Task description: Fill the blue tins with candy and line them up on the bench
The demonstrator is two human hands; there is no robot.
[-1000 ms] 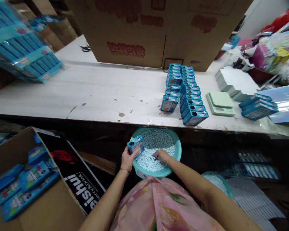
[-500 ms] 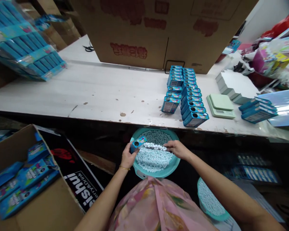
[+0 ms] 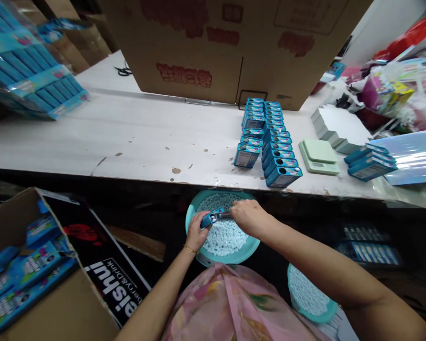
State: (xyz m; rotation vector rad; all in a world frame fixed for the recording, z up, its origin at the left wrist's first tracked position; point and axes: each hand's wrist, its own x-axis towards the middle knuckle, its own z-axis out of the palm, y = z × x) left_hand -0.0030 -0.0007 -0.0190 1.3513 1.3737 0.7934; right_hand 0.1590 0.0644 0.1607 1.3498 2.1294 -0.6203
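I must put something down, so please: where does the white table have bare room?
The white table is bare between the plastic-wrapped blue packs and the rows of blue boxes, in front of the cardboard carton. Its right side is crowded: digital scale, white stack, blue box pile. Left hand and right hand crowd the turquoise basin.

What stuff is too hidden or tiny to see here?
All in the head view:
Dark tool: its near end is covered by the right hand.
Blue container: partly covered by the left hand; how full it is inside is too small to tell.
Big cardboard box: its top is cut off by the upper edge.
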